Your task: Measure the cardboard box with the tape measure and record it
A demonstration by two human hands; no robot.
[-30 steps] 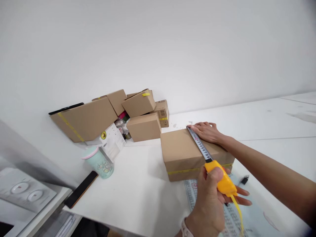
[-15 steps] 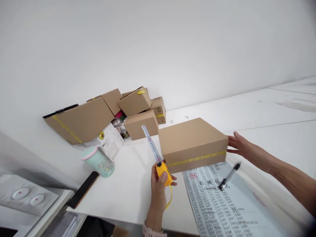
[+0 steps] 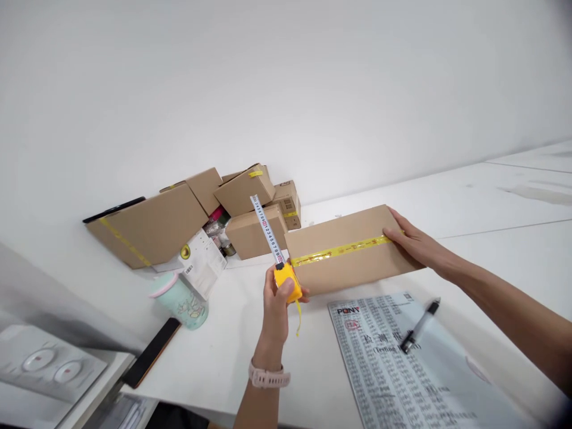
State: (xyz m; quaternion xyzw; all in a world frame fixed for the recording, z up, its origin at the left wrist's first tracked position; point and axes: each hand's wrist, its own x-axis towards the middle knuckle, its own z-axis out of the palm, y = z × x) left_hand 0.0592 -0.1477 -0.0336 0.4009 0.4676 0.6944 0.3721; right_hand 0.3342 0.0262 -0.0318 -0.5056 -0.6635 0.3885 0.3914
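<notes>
My left hand (image 3: pixel 277 298) is wrapped round a yellow tape measure (image 3: pixel 287 281), its metal blade (image 3: pixel 267 229) drawn out and pointing up and away. Just right of it is a cardboard box (image 3: pixel 339 262) with yellow tape (image 3: pixel 342 251) across the side that faces me. That box is tilted, and my left fingers are close to or against its left end; I cannot tell which. My right hand (image 3: pixel 413 241) grips the box's right end, thumb on the taped side. Below the box lies a printed document (image 3: pixel 384 363) with a pen (image 3: pixel 420 326) on it.
Several cardboard boxes (image 3: pixel 152 223) are stacked against the wall at the back left. Nearer stand a mint-green cup (image 3: pixel 181 301) and a white package (image 3: pixel 202 265) with an avocado picture. A flat black object (image 3: pixel 152 353) lies by the left edge of the white table (image 3: pixel 223 363).
My right hand has closed on the box's right end. The box has turned so its taped side faces up toward me. My left hand has moved slightly up and left with the tape measure.
</notes>
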